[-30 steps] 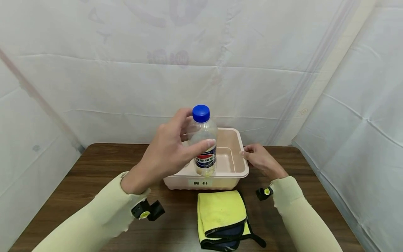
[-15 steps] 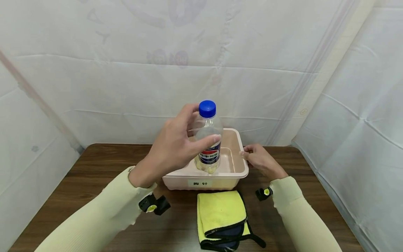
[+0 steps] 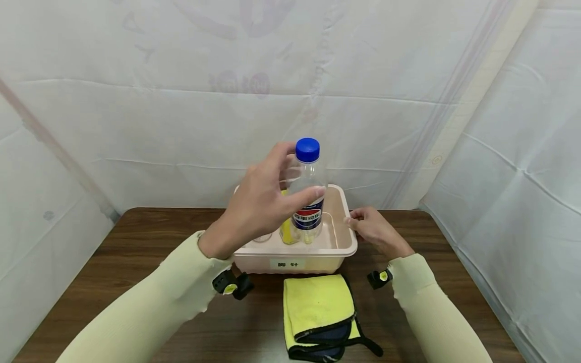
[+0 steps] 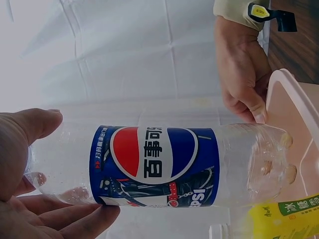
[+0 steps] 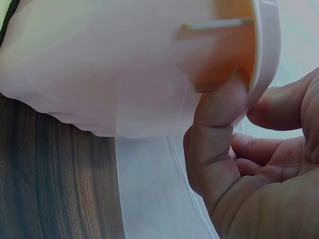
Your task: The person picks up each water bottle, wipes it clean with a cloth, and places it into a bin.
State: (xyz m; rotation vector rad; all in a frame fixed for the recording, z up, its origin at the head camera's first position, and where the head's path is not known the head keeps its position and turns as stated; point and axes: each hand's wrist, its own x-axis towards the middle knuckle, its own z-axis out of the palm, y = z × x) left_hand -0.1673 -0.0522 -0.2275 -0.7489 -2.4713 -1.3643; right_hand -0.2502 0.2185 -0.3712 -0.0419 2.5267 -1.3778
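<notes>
My left hand point(image 3: 260, 199) grips a clear plastic Pepsi bottle point(image 3: 308, 216) by its upper part, thumb on one side and fingers on the other. The bottle has a blue cap and is upright above the pale pink plastic basin point(image 3: 254, 263). Close below it in the left wrist view, a bottle with a yellow label point(image 4: 284, 221) is inside the basin, partly hidden in the head view. At the basin's right side, my right hand point(image 3: 375, 231) pinches the rim between thumb and bent forefinger. A paper label with dark characters marks the basin's front.
A folded yellow cloth point(image 3: 320, 302) with black edging and a loop lies on the brown wooden table point(image 3: 181, 302), just in front of the basin. White sheeting point(image 3: 181, 126) rises behind the table and along both sides.
My left hand has carried the Pepsi bottle to the right and slightly up the view, over the basin's middle. The yellow-labelled bottle now shows behind it. The right hand stays on the rim.
</notes>
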